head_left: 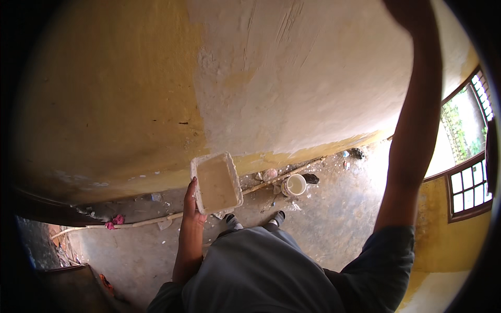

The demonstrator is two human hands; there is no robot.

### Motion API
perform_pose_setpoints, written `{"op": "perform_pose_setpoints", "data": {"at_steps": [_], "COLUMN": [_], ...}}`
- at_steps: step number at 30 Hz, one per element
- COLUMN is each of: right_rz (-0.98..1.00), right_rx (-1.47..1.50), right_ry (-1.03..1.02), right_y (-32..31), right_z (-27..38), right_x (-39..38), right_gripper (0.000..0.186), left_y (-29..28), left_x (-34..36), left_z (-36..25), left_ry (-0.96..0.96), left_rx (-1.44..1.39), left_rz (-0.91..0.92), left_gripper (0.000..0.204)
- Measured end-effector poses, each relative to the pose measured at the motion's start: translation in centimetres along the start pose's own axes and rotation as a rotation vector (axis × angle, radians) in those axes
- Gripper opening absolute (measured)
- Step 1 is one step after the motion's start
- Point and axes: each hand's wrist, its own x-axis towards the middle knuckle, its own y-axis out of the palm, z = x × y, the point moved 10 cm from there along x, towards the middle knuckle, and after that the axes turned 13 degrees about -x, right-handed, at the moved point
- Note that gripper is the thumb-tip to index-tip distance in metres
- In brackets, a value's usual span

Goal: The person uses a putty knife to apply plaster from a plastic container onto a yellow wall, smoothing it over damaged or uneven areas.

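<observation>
My left hand (193,202) grips the near left side of a shallow rectangular plastic container (216,182) crusted pale at the rim and holding a beige substance. My right arm reaches up along the wall, and my right hand (403,11) is cut off at the top edge of the head view, its fingers out of sight. The wall before me is yellow (109,88) on the left and coated with a streaky off-white layer (308,78) toward the right.
Below me on the concrete floor (329,219) lie a long pole (141,223), a white bucket (295,185), a pink cloth (115,221) and scattered debris along the wall's foot. My feet stand near the bucket. At the right are barred windows (467,188) in dark frames.
</observation>
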Motion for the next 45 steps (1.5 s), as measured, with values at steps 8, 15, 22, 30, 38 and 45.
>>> {"op": "perform_pose_setpoints", "data": {"at_steps": [8, 15, 22, 30, 38, 45], "right_rz": [0.189, 0.081, 0.299, 0.218, -0.072, -0.235], "right_rx": [0.157, 0.032, 0.214, 0.14, 1.446, 1.747], "right_ry": [-0.134, 0.01, -0.221, -0.23, 0.806, 1.273], "right_y": [6.1, 3.3, 4.8, 5.9, 1.5, 6.9], "right_z": [10.4, 0.8, 8.9, 10.9, -5.4, 5.6], "right_x": [-19.7, -4.0, -10.0, -12.4, -0.9, -3.2], "right_gripper": [0.005, 0.013, 0.022, 0.014, 0.018, 0.011], "left_y": [-0.8, -1.3, -0.9, 0.0, -0.1, 0.0], "left_x": [0.7, -0.2, -0.2, -0.5, -0.2, 0.1], "left_z": [0.3, -0.7, -0.4, 0.1, 0.3, -0.1], "left_ry": [-0.002, 0.018, 0.015, -0.026, -0.044, -0.021], "left_rx": [-0.04, 0.052, 0.042, 0.022, 0.032, 0.102], "left_rz": [-0.038, -0.084, -0.054, 0.004, -0.036, -0.049], "left_gripper": [0.057, 0.06, 0.061, 0.06, 0.059, 0.061]}}
